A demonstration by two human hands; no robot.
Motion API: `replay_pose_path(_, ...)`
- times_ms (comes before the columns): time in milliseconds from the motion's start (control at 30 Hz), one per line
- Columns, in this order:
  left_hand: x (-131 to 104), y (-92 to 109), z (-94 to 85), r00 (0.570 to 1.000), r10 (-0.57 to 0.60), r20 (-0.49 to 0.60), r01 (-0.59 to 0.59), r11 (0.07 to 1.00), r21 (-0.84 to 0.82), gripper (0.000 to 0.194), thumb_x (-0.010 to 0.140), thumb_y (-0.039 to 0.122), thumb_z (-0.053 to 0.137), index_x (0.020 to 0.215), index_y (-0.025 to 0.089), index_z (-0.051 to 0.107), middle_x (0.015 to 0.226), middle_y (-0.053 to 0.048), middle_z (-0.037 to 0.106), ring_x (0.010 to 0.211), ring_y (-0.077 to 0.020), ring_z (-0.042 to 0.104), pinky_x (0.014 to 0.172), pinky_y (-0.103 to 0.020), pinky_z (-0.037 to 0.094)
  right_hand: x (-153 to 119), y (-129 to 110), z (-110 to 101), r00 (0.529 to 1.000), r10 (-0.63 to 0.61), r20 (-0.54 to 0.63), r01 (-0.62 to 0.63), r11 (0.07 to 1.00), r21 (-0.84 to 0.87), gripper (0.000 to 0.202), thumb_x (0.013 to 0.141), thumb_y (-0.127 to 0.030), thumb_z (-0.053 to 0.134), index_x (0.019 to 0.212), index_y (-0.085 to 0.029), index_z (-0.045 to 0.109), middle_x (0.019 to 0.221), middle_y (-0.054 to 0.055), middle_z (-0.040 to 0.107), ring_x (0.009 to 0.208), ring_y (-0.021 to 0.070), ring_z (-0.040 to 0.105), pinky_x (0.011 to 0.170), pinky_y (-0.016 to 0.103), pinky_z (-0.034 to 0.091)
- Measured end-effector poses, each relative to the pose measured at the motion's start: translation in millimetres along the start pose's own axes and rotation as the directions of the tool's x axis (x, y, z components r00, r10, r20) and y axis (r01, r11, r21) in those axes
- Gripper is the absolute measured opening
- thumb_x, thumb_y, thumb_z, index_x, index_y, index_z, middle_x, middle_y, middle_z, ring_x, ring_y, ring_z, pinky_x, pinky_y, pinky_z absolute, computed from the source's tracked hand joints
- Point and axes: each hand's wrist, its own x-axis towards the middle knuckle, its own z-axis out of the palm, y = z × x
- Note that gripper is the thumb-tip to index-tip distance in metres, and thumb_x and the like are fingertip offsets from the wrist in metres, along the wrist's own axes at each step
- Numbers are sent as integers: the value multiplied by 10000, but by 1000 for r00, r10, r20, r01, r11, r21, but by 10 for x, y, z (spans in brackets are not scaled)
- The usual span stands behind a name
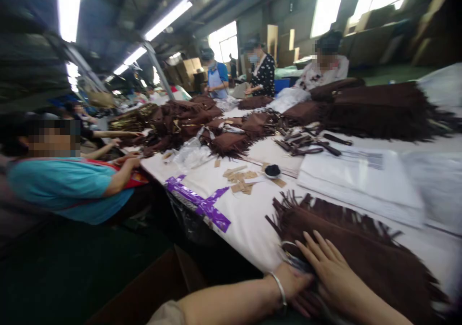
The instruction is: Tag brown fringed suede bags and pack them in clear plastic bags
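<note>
A dark brown fringed piece (pixel 353 248), which looks like a bag, lies flat at the table's near right edge. My right hand (pixel 330 267) rests on its left end, fingers stretched out and spread. Beside it, my left hand (pixel 290 284), with a bracelet at the wrist, is at the piece's near left corner. Its fingers are blurred and partly hidden, so what they hold is unclear. Between the hands is a greyish strip or ring, too smeared to make out.
Brown tags (pixel 241 181) and a small bowl of black material (pixel 272 171) lie ahead. White plastic packaging (pixel 361 181), dark straps (pixel 314 142) and stacked brown fringed pieces (pixel 378 108) stand farther back. An open cardboard box (pixel 155 286) is below the edge; people work around the table.
</note>
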Motion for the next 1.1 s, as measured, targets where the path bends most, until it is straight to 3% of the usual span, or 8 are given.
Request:
replay_pose_path(67,-22,-19,-65,999,-21,-29,24,996,87,482,793,575,565,793,104,668,687,-98,663,570,-181,623,727,-451,522,98,-126,-175,993,82,88,-81,997,-13,754,632,-132,513,1375,-202,404,1479,114,298,1367,347,210,1056,519,301)
replay_pose_path(167,-135,69,-385,990,-2,-143,13,997,74,576,737,660,564,812,96,654,751,-144,699,676,-235,676,680,-383,534,150,-271,-194,976,201,86,-199,979,-30,732,683,-179,540,1394,-189,367,1501,116,239,1372,350,183,1074,530,283)
replay_pose_path(300,-315,282,-798,914,39,-404,-95,988,-120,475,821,538,562,979,92,601,983,-179,693,873,-243,682,689,-296,539,130,-345,-87,967,253,7,-251,963,-98,720,720,-100,510,1408,-223,336,1497,111,256,1362,353,214,1049,525,336)
replay_pose_path(400,-323,418,-901,912,32,-408,-162,944,-289,453,861,468,553,1101,84,557,1143,-190,634,994,-237,647,787,-301,537,145,-279,-21,973,223,-58,-230,959,-167,693,752,-24,443,1400,-253,349,1471,104,322,1345,336,271,1016,495,392)
replay_pose_path(567,-53,569,-754,990,14,-142,-81,875,-477,539,820,542,578,1072,66,578,1154,-192,626,967,-255,654,854,-365,525,137,-107,-16,989,123,-79,-138,965,-224,743,731,65,352,1405,-246,335,1450,75,368,1331,296,319,999,451,430)
replay_pose_path(733,369,743,-487,977,208,41,-155,832,-533,414,759,384,693,1002,55,631,967,-172,697,893,-274,674,822,-374,527,100,-72,-50,993,29,-115,-50,981,-186,718,737,31,321,1421,-187,300,1409,93,420,1278,281,411,939,437,482)
replay_pose_path(933,847,1009,-450,960,208,-186,-278,777,-565,443,561,92,754,984,47,628,847,-148,712,853,-301,677,851,-430,513,2,-1,34,983,-58,-172,21,977,-214,653,803,-34,316,1436,-184,256,1341,58,503,1190,221,518,912,322,500)
replay_pose_path(1100,995,1061,-437,884,222,-412,-437,707,-556,327,691,272,642,945,70,603,841,-150,700,926,-302,656,890,-450,493,39,77,199,970,-119,-213,98,989,-106,657,825,-184,418,1447,-247,215,1215,23,609,1035,228,627,780,316,576)
